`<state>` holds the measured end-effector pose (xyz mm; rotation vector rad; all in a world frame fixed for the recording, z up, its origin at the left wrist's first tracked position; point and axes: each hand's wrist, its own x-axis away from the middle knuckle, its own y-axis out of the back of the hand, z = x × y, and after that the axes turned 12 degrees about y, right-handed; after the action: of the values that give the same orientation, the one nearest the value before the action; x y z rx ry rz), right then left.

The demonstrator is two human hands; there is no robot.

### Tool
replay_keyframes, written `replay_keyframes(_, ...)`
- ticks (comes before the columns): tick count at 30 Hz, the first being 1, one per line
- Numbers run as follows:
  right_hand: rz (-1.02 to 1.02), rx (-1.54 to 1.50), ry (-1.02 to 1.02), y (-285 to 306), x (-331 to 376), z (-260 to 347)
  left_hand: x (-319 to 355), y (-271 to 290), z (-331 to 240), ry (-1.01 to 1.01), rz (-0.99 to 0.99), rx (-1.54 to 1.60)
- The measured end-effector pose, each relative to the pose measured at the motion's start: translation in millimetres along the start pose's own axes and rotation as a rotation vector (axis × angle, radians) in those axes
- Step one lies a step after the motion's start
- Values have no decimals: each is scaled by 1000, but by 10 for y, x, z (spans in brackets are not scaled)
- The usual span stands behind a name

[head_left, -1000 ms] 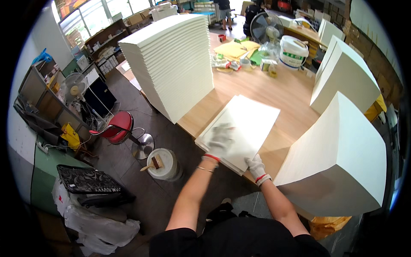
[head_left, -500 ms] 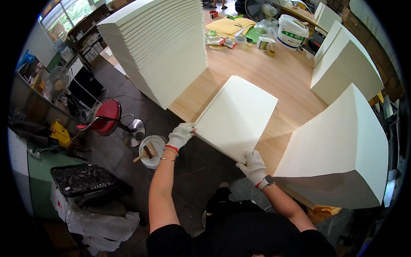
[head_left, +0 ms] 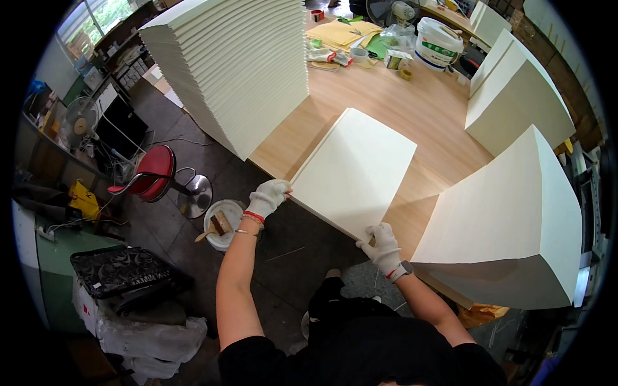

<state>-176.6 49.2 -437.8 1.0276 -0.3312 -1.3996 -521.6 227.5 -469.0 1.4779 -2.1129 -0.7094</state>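
The white sheet (head_left: 355,170) lies flat on the wooden worktop (head_left: 425,109), dead centre of the view, its near edge hanging right at the worktop's front lip. The left hand (head_left: 268,197), in a white glove with a red cuff, has its grip pinching the sheet's near-left corner at about 9 o'clock from the sheet's middle. The right hand (head_left: 382,246), gloved the same way, has its grip closed on the near-right corner, down at 5 o'clock, with a watch (head_left: 405,269) on that wrist.

Out from the sheet: at 11 o'clock a tall stack of white sheets (head_left: 238,61) leans over the worktop's left end, its layered edges showing. At 4 o'clock, just beside the right hand, sits a big white block (head_left: 515,212), and another white block (head_left: 515,96) stands at 2 o'clock, well apart from the sheet. Far back at 12 o'clock there is a white bucket (head_left: 439,44), yellow paper (head_left: 344,33) and small clutter I cannot make out.

Down on the floor at 8 o'clock, near the left forearm, a small white pail with a brush (head_left: 221,224) stands beside a red stool (head_left: 154,180). Farther left a black crate (head_left: 122,273) sits on white bags, and a fan (head_left: 80,123) stands at 9 o'clock
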Motion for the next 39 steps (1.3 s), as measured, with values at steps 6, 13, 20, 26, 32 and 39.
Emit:
replay_keyframes(6,1,-19,-31,-3,6,62,59,52,-41,-144,-83,-255)
replay_keyframes(13,55,28,-24,33,-54,117,-72,-172,475,92,-92,42)
replay_keyframes(20,492,-292,-231,999,69,338,135,157,-288,51,-225,-342)
replay_keyframes(26,-4,-180,-8,3098,533,1072,-200,489,-1744,-88,-363,-240)
replay_keyframes(32,-1106,417,231,4375,1558,794,-54,309,-4323,-897,-209,99)
replay_keyframes(39,-937,567,-359,4831,1885,593,838,-419,-6420,-1515,191,-206)
